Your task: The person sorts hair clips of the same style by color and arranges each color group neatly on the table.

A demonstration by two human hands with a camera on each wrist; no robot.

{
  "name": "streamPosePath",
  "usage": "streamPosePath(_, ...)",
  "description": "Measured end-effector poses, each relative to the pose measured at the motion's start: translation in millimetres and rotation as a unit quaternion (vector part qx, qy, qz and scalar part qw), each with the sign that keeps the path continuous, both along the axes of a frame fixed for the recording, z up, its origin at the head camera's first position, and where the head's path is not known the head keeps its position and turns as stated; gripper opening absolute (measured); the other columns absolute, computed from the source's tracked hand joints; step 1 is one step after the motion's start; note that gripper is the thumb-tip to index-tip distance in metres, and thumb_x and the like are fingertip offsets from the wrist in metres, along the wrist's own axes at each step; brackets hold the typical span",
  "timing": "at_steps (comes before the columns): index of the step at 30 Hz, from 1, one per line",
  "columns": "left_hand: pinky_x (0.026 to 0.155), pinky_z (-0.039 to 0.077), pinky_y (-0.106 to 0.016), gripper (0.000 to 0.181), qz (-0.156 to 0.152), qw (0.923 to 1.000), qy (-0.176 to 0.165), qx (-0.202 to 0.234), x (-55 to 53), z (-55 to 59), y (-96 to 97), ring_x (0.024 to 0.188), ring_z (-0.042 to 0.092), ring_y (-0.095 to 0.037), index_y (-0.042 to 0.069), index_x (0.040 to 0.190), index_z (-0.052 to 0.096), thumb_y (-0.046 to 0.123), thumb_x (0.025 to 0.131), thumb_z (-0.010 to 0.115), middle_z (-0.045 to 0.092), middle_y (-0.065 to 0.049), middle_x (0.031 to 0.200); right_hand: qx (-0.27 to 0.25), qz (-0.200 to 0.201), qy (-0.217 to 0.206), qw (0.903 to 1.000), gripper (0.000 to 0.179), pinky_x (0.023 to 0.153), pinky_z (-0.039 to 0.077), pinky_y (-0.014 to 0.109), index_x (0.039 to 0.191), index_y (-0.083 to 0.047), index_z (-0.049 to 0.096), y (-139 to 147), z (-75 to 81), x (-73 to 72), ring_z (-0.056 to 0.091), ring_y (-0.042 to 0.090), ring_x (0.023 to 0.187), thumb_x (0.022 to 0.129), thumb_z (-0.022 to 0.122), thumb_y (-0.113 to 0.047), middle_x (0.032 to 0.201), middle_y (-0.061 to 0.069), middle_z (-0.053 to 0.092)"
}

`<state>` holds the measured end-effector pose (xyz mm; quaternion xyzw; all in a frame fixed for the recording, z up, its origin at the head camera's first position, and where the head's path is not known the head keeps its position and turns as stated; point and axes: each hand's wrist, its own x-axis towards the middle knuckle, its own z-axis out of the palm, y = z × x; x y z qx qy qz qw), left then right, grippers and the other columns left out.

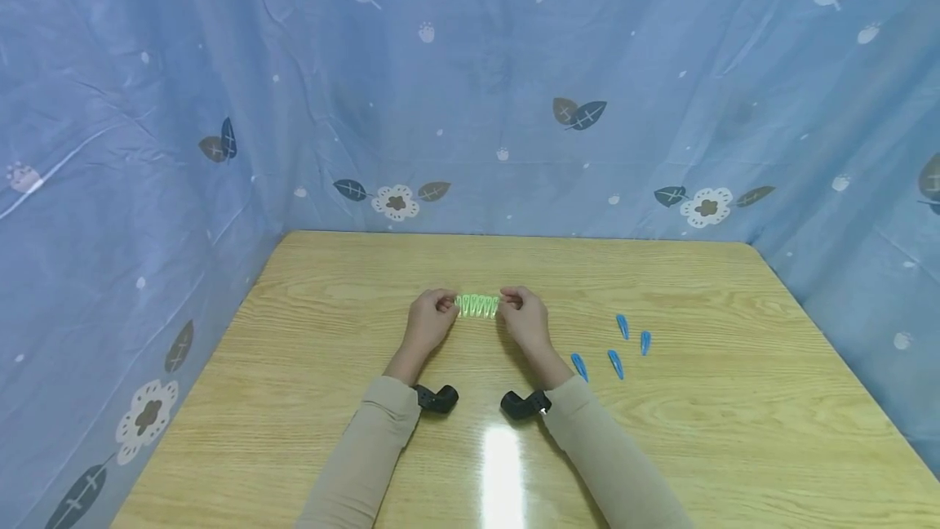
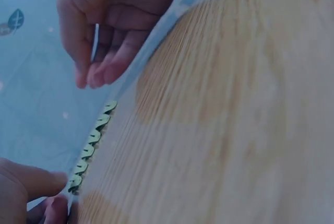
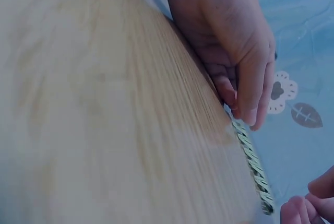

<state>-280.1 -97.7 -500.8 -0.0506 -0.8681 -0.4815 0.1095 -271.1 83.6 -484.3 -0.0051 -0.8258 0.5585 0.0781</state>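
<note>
Several light green snap hair clips (image 1: 476, 306) lie side by side in a short row on the wooden table (image 1: 330, 333). At the row's left end is my left hand (image 1: 430, 321), its thumb and fingers bent around the outermost clip's edge; whether they touch it is hard to tell. My right hand (image 1: 525, 321) is at the other end, fingers loosely bent, with nothing seen in it. In the left wrist view a gap separates the right hand (image 2: 117, 20) from the green row (image 2: 91, 143). The right wrist view shows the left hand's fingertips (image 3: 250, 114) close beside the row.
Blue snap hair clips lie scattered right of my right arm, one of them (image 1: 615, 364) near the front. Each wrist carries a black camera mount (image 1: 438, 399). A blue patterned curtain (image 1: 470, 88) hangs along the table's back and sides.
</note>
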Motion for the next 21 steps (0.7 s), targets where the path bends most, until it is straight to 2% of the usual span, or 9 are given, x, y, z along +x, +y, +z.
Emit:
streamPosePath(5, 0.072, 0.052, -0.029, 0.026, 0.031, 0.9986, 0.038, 0.023, 1.0, -0.6, 2.7, 0.081, 0.058, -0.019, -0.002, 0.112, 0.066, 0.004, 0.087, 0.066, 0.059, -0.009, 0.091, -0.004, 0.033, 0.011, 0.9994, 0.03, 0.083, 0.051, 0.036, 0.119, 0.003, 0.061, 12, 7.6, 5.1, 0.06, 0.027, 0.1, 0.091, 0.06, -0.007, 0.11, 0.015, 0.064)
streamPosePath(9, 0.077, 0.053, -0.028, 0.032, 0.018, 0.9966, 0.062, 0.051, 7.1, 1.1, 15.5, 0.088, 0.06, -0.021, -0.002, 0.118, 0.062, 0.002, 0.087, 0.066, 0.059, -0.011, 0.099, -0.012, 0.048, 0.007, 0.9988, 0.032, 0.09, 0.049, 0.041, 0.123, 0.002, 0.058, 33, 14.2, 13.9, 0.058, 0.028, 0.107, 0.093, 0.059, -0.008, 0.117, 0.016, 0.062)
streamPosePath(11, 0.078, 0.053, -0.027, 0.033, -0.008, 0.9965, 0.064, 0.054, 12.6, 2.1, 27.6, 0.091, 0.062, -0.022, -0.003, 0.12, 0.06, 0.003, 0.088, 0.065, 0.06, -0.012, 0.102, -0.015, 0.051, 0.007, 0.9986, 0.033, 0.092, 0.048, 0.042, 0.124, 0.002, 0.057, 45, 17.0, 18.5, 0.057, 0.029, 0.108, 0.094, 0.059, -0.009, 0.12, 0.017, 0.061)
streamPosePath(15, 0.078, 0.053, -0.025, 0.034, -0.077, 0.9952, 0.037, 0.048, 31.2, 8.8, 58.6, 0.093, 0.063, -0.022, -0.004, 0.123, 0.058, 0.006, 0.091, 0.062, 0.064, -0.013, 0.104, -0.011, 0.057, 0.011, 0.9983, 0.034, 0.095, 0.046, 0.044, 0.126, 0.004, 0.055, 68, 27.5, 30.4, 0.056, 0.031, 0.111, 0.095, 0.058, -0.011, 0.123, 0.02, 0.059)
streamPosePath(18, 0.078, 0.052, -0.023, 0.034, -0.128, 0.9908, 0.008, 0.044, 48.9, 14.7, 83.5, 0.092, 0.064, -0.021, -0.004, 0.123, 0.058, 0.009, 0.092, 0.06, 0.065, -0.013, 0.105, 0.005, 0.06, 0.019, 0.998, 0.035, 0.093, 0.048, 0.032, 0.126, 0.005, 0.054, 87, 32.7, 38.4, 0.056, 0.031, 0.111, 0.096, 0.058, -0.012, 0.124, 0.022, 0.058)
streamPosePath(21, 0.075, 0.051, -0.018, 0.034, -0.168, 0.985, -0.004, 0.037, 63.6, 16.1, 108.8, 0.089, 0.065, -0.015, -0.004, 0.123, 0.058, 0.011, 0.092, 0.061, 0.065, -0.012, 0.104, 0.02, 0.058, 0.021, 0.9979, 0.037, 0.087, 0.046, 0.018, 0.127, 0.006, 0.052, 108, 35.5, 46.5, 0.055, 0.032, 0.112, 0.096, 0.058, -0.014, 0.125, 0.023, 0.057)
